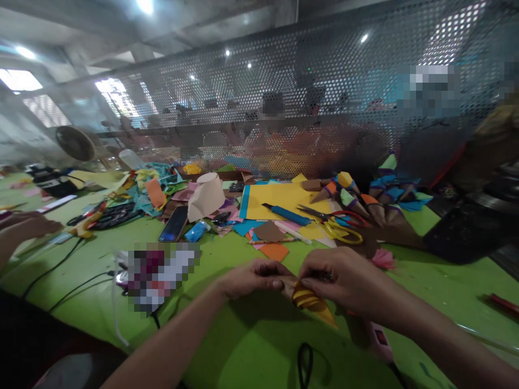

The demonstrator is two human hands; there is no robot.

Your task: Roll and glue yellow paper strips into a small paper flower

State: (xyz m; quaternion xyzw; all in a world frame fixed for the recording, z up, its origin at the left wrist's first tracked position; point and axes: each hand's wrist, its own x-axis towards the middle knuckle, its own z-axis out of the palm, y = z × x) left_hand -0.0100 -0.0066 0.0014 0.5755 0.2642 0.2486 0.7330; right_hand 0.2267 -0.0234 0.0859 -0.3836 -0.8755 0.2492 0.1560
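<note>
My left hand [253, 278] pinches the brownish end of a small yellow-and-brown striped paper cone [314, 307]. My right hand [344, 278] has its fingers closed on the same cone from the other side, near its striped part. The cone's yellow tip points down and to the right, above the green tabletop [243, 346]. Part of the cone is hidden behind my fingers. Below my right wrist lies a pink device with a red switch [380, 337].
Beyond my hands lie a blue craft knife [287, 214], yellow-handled scissors [343, 232], yellow sheets [267, 197] and paper scraps. A phone [174, 224] lies to the left. Another person's hand [30, 227] rests at far left. Finished-looking paper cones [368, 202] sit back right. A perforated metal screen [259, 108] stands behind.
</note>
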